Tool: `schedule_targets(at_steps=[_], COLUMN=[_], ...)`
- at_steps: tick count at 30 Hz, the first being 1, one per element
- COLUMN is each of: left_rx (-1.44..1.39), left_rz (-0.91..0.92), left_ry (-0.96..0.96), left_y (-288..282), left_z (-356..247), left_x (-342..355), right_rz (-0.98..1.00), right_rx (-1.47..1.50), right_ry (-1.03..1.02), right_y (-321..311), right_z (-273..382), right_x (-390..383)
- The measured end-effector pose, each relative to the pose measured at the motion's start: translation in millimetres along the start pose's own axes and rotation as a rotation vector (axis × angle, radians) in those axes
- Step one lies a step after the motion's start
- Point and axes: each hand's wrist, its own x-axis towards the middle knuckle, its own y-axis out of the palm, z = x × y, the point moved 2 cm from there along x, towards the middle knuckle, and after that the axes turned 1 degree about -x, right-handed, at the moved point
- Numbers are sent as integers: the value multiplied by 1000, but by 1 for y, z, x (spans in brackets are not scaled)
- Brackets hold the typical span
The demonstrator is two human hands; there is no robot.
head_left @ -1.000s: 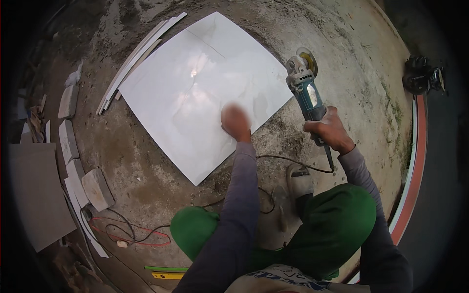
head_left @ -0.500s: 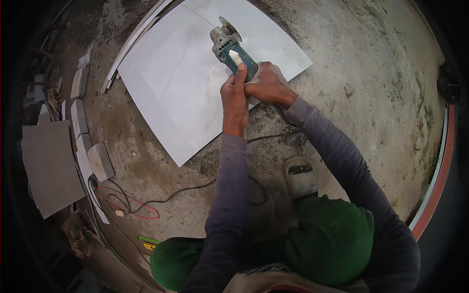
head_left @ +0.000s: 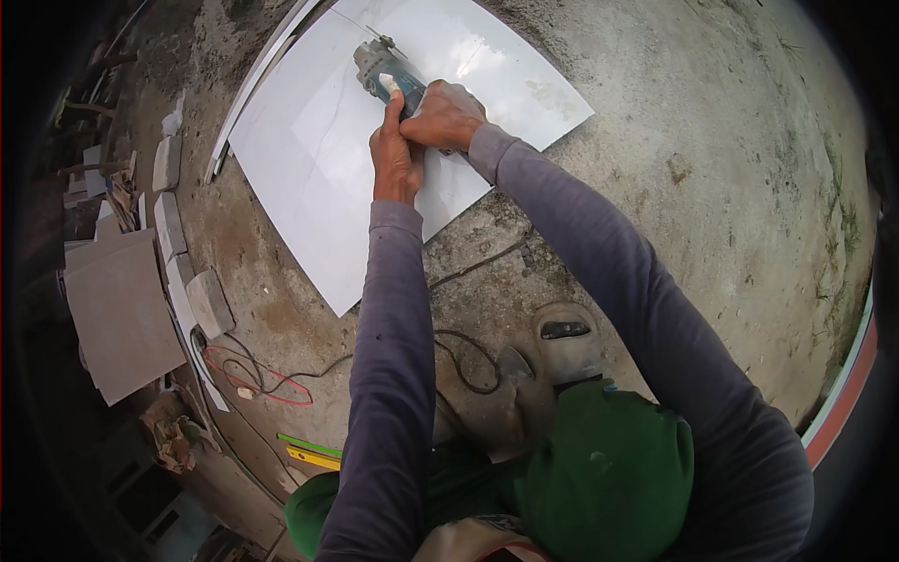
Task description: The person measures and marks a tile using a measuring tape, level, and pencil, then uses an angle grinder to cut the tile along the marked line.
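Left hand, bare, at upper centre of the frame: wrist straight, back of hand toward the lower edge, thumb extended up along a teal-and-grey angle grinder with a scuffed metal head; grip closed on the tool's body. Right hand, bare, just beside it: wrist bent, knuckles uppermost, grip clenched around the rear of the same tool. Both forearms in purple-grey knit sleeves, the left nearly vertical, the right slanting in from the lower right. The grinder lies over the upper part of a white, glossy, faintly veined square slab, its thin disc seen almost edge-on. Beneath: rough, stained grey-brown concrete ground. Upper left: long, narrow white strips along the slab's edge. Left: pale, coarse rectangular blocks in a row; a flat, matt brown-grey sheet. Lower left: thin red cord, looped; yellow straight-edged bar. Lower centre: flexible black cable; dusty grey shoe; green cloth-covered knee.
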Motion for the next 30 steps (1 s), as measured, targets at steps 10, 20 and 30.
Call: schedule_targets(at_steps=[10, 20, 30], left_rx=[-19, -13, 19], left_rz=[5, -4, -14], left_ry=[15, -6, -75], left_y=[5, -1, -3], left_z=[2, 3, -2], left_x=[3, 5, 5], right_rz=[20, -4, 56], right_rx=[-21, 9, -14], right_ry=[-6, -34, -2], right_y=[-3, 0, 1], right_z=[-3, -3, 0], right_x=[6, 4, 10])
